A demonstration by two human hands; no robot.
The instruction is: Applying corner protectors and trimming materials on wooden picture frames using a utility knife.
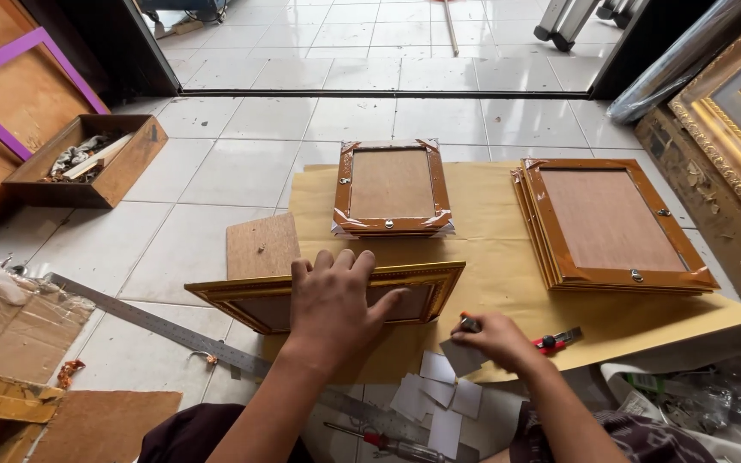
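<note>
My left hand [336,296] lies flat, fingers spread, on a gold picture frame [242,296] that rests face up on the brown paper sheet [490,257]. To its right, my right hand [495,339] pinches a small grey card piece [460,358] at the paper's near edge. A red cutter [559,341] lies just right of that hand. Several more grey card pieces [435,399] are scattered on the floor below.
A small orange frame [392,187] lies back-up ahead; a stack of larger frames [611,225] lies at the right. A metal ruler [147,324], a board piece [262,244], a screwdriver [388,443], a wooden box [87,159] and ornate gold frames [731,129] surround me.
</note>
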